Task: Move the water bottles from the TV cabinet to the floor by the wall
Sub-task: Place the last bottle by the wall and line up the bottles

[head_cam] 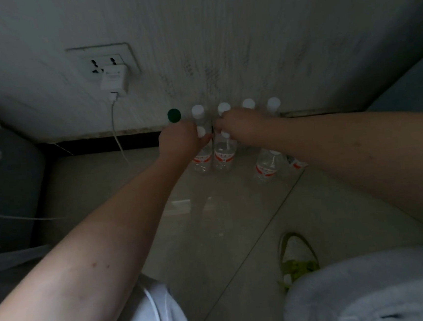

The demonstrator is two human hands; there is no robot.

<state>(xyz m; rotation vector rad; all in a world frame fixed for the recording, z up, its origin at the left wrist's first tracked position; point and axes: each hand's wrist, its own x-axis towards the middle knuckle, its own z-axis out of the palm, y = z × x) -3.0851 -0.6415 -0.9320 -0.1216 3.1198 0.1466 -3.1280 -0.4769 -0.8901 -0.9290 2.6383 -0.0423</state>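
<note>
Several clear water bottles with white caps stand on the tiled floor against the wall, one with a green cap [174,115] at the left end of the back row [248,103]. My left hand [180,140] grips the neck of a red-labelled bottle [202,161] in the front row. Beside it, my right hand [241,129] grips the neck of a second red-labelled bottle [224,158]. Both bottles stand upright, side by side. A third front-row bottle [267,167] stands free under my right forearm, and part of one more label [296,164] shows beside it.
A wall socket with a white charger [114,81] sits upper left, its cable [118,135] hanging to the floor. A dark grey furniture edge [8,183] fills the left side. A green and white shoe [297,257] and my knees are at the bottom.
</note>
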